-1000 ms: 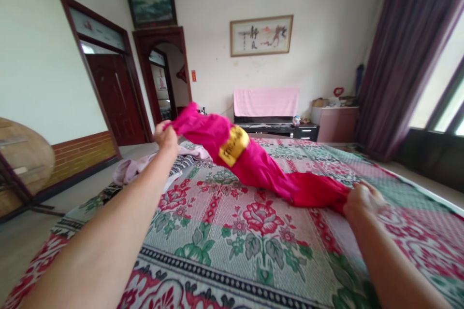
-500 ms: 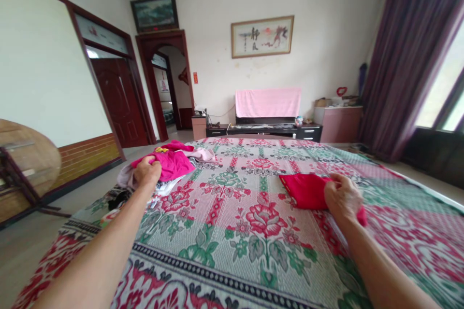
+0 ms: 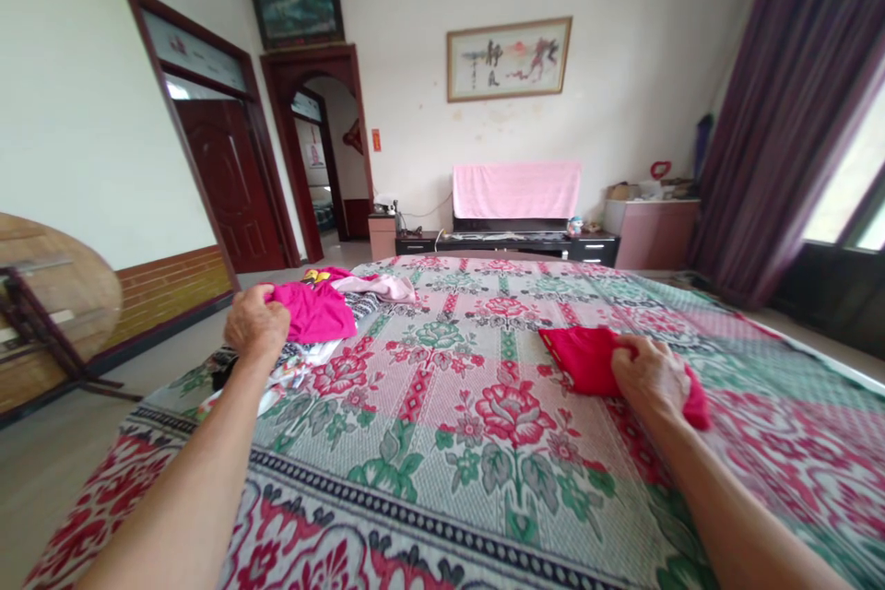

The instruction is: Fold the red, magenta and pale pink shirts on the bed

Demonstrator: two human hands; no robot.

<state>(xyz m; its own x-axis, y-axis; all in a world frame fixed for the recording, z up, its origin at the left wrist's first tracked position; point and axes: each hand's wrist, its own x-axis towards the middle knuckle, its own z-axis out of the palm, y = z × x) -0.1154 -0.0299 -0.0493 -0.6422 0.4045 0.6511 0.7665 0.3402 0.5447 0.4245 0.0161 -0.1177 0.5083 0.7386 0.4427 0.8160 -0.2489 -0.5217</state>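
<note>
My left hand [image 3: 257, 323] is closed on a bright pink garment [image 3: 319, 312] at the edge of a clothes pile. Beneath and behind that garment lie a pale pink piece [image 3: 384, 288] and several patterned and white clothes, partly covered. To the right, my right hand [image 3: 651, 373] rests on a folded red cloth [image 3: 579, 358], its fingers curled down onto it. Part of the red cloth shows past the wrist. Both hands are over a flowered bedspread [image 3: 477, 489] in red, green and grey.
A round wooden tabletop [image 3: 62, 304] leans at the left beside the wall. Beyond the bedspread stand a low black cabinet [image 3: 598, 251] and a screen under a pink towel [image 3: 517, 191]. Purple curtains [image 3: 767, 138] hang at the right.
My left hand has moved left and slightly nearer, drawing the bright pink garment with it across the pile. My right hand stays on the red cloth. The view has shifted slightly.
</note>
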